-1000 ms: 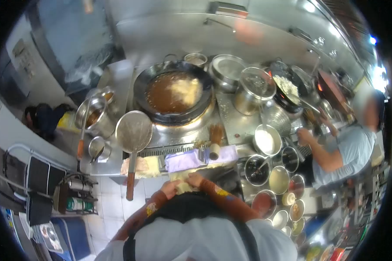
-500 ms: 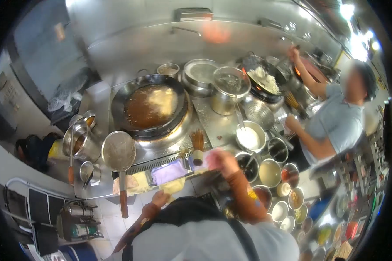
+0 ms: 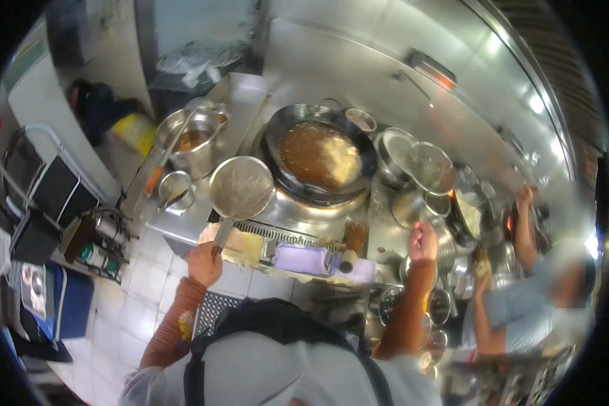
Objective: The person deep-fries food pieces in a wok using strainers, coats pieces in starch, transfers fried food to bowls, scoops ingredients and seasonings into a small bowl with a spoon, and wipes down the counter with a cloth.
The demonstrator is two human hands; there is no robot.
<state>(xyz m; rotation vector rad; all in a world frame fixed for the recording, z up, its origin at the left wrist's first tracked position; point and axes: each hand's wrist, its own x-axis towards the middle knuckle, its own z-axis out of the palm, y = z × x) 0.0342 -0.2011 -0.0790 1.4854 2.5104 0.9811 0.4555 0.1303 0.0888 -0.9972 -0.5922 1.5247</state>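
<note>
My left hand (image 3: 205, 264) is closed round the handle of a wide round strainer (image 3: 242, 188), whose mesh lies over the counter left of the wok. My right hand (image 3: 423, 241) grips the handle of a second mesh strainer (image 3: 432, 166), raised beside the steel pots. Between them a large black wok (image 3: 275, 149) holds brown oil (image 3: 309, 154) with a pale yellow mass (image 3: 342, 161) frying at its right side. Folded purple cloth (image 3: 301, 260) and a bamboo brush (image 3: 356, 238) lie along the counter's front edge.
A steel pot (image 3: 199, 159) with a ladle and a small steel cup (image 3: 176, 190) stand at the left. On the right a co-worker in a grey shirt (image 3: 501, 314) works by another wok (image 3: 468, 215). Bowls stand beside my right arm. A folding chair (image 3: 54, 189) is far left.
My left hand has let go of a yellowish cloth and taken the strainer's handle. My right hand has moved forward and lifted the other strainer. The view has turned.
</note>
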